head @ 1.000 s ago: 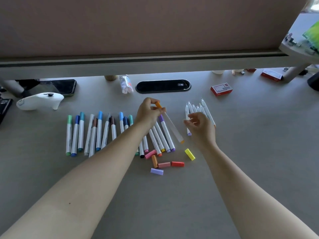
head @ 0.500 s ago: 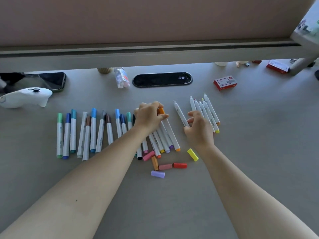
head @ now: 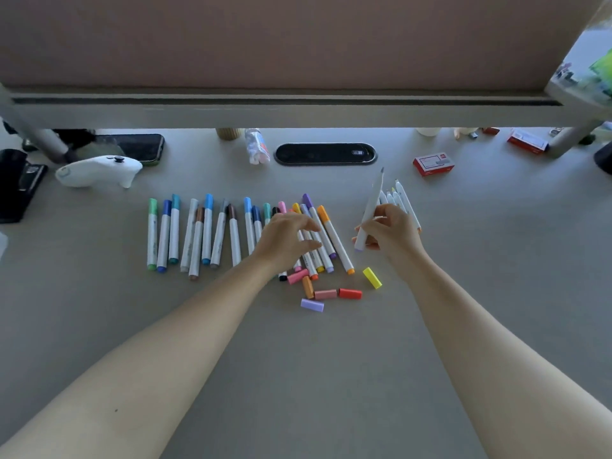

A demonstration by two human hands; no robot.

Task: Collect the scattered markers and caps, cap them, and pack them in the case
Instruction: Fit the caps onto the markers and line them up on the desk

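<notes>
Far left edge: on the grey worktop [head: 331, 376] lies a black object [head: 16, 183]; at its 3 o'clock sits a white controller [head: 99, 170], with a dark phone [head: 139, 147] just behind it.
Backdrop: a pinkish partition panel [head: 281, 38] stands over a pale rail [head: 281, 107] along the far side of the worktop.
Left row: capped markers [head: 195, 233] in greens, blues and browns lie side by side, pointing roughly toward 12 o'clock.
Far middle: a small plastic bottle [head: 256, 150] lies at 9 o'clock of a black oval cable port [head: 326, 154].
Left hand: the left hand [head: 288, 243] hovers palm down with fingers relaxed and slightly spread, gripping nothing, over the warm-coloured markers [head: 326, 233], which fan toward 11 o'clock.
Loose caps: at 5 o'clock of the left hand lie a pink cap [head: 297, 276], an orange cap [head: 308, 287], a dusty-pink cap [head: 325, 294], a red cap [head: 350, 293] and a lilac cap [head: 312, 305]; the yellow cap [head: 372, 277] lies apart at their 2 o'clock.
Right hand: the right hand [head: 390, 231] pinches an uncapped white marker [head: 371, 210] between thumb and fingers, lifted off the worktop, tip toward 12 o'clock and lilac tail end toward 6 o'clock.
Right group: uncapped markers [head: 402, 200] lie behind the right hand, partly hidden by it.
Far right: a red-and-white box [head: 433, 164] sits at 1 o'clock of the right hand, and a second such box [head: 528, 144] lies further toward 2 o'clock.
</notes>
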